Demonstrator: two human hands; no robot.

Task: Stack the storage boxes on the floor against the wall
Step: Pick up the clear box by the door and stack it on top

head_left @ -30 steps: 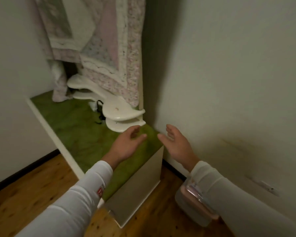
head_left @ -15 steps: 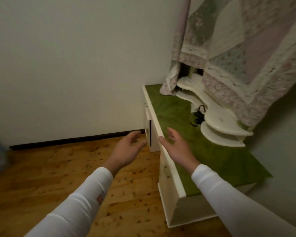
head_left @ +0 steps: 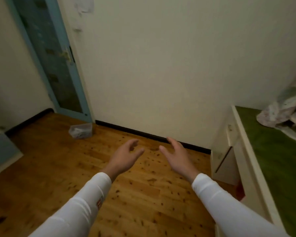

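My left hand (head_left: 125,155) and my right hand (head_left: 177,155) are stretched out in front of me over the wooden floor (head_left: 140,189), palms facing each other, fingers apart, holding nothing. A small clear plastic storage box (head_left: 80,130) lies on the floor at the foot of the wall (head_left: 152,65), beside the blue door frame, well to the left of and beyond my left hand. No other storage box is in view.
A white cabinet with a green top (head_left: 270,159) stands at the right, its drawer front (head_left: 227,151) slightly ajar. Patterned fabric (head_left: 284,106) hangs over its far end. A blue glazed door (head_left: 55,65) is at the left, and a pale blue box edge (head_left: 2,151) at far left.
The view has swung left, from the green-topped cabinet and a box by the right wall to the bare wall and door. Both hands stay open in front of me.
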